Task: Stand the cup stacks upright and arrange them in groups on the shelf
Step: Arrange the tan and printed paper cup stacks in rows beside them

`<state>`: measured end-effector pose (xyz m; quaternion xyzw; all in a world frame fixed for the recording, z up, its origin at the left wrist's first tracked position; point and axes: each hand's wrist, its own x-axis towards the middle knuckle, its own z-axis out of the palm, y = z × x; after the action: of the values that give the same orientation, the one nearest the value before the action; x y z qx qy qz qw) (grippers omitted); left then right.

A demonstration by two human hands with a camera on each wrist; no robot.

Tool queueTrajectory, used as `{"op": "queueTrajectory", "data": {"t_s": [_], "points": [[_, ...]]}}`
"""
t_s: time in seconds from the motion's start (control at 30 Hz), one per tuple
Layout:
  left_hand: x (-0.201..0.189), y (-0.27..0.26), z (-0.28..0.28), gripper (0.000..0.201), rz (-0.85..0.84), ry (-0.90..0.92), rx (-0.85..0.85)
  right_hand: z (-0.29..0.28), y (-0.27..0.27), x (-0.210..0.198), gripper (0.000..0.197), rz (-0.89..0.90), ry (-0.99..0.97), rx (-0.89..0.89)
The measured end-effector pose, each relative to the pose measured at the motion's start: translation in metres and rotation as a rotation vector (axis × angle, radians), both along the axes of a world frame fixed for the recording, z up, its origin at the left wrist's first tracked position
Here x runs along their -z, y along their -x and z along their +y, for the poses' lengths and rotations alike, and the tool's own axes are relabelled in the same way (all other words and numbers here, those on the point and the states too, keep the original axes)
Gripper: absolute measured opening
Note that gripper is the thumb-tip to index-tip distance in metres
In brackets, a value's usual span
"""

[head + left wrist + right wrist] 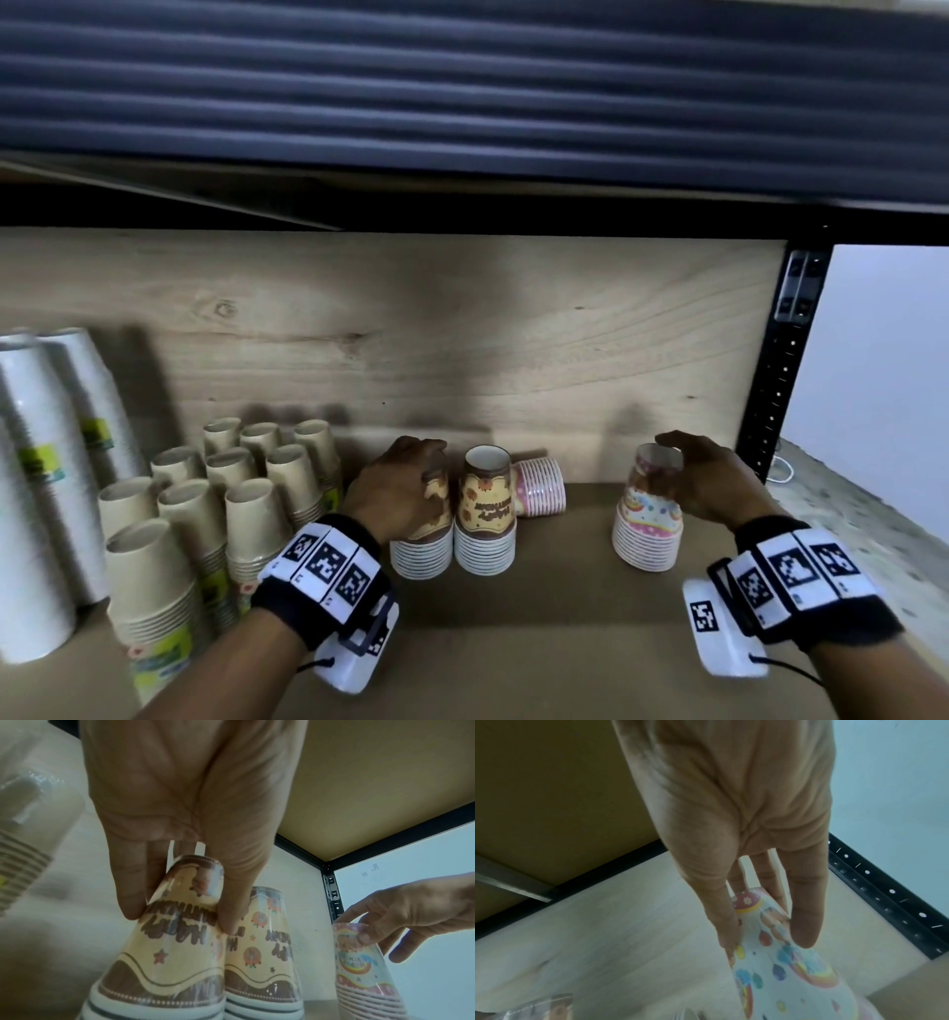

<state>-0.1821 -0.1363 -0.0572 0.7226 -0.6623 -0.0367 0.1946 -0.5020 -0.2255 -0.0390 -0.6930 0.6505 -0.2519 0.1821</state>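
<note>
I am gripping a brown birthday stack point(429, 519) with my left hand point(398, 485) beside its upright twin point(485, 519), and my right hand point(706, 483) is closing around the rainbow stack point(648, 514), well apart. One pink stack point(540, 485) is lying sideways, left to stand.

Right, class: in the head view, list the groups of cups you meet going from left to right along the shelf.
Tall white cup stacks → brown kraft paper cup stacks → brown-and-cream birthday cup stack held by the left hand → its free-standing twin stack → pink stack lying on its side → pastel rainbow cup stack gripped by the right hand.
</note>
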Motion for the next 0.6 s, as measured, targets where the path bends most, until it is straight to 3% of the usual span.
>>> {"op": "queueTrajectory", "data": {"t_s": [0.07,0.23,0.43,0.6], "points": [[0.000,-0.001,0.000,0.073,0.010,0.003,0.008,-0.001,0.000,0.000,0.068,0.029,0.011,0.002],[0.002,-0.003,0.000,0.073,-0.008,0.017,0.012,0.005,-0.013,-0.003,0.069,0.293,0.151,0.039],[0.003,-0.005,-0.001,0.074,-0.015,0.023,0.006,0.005,-0.050,-0.002,0.057,0.415,0.272,-0.120],[0.003,-0.004,-0.003,0.074,-0.040,0.016,0.003,-0.009,-0.083,0.006,0.063,0.453,0.088,-0.289]]}}
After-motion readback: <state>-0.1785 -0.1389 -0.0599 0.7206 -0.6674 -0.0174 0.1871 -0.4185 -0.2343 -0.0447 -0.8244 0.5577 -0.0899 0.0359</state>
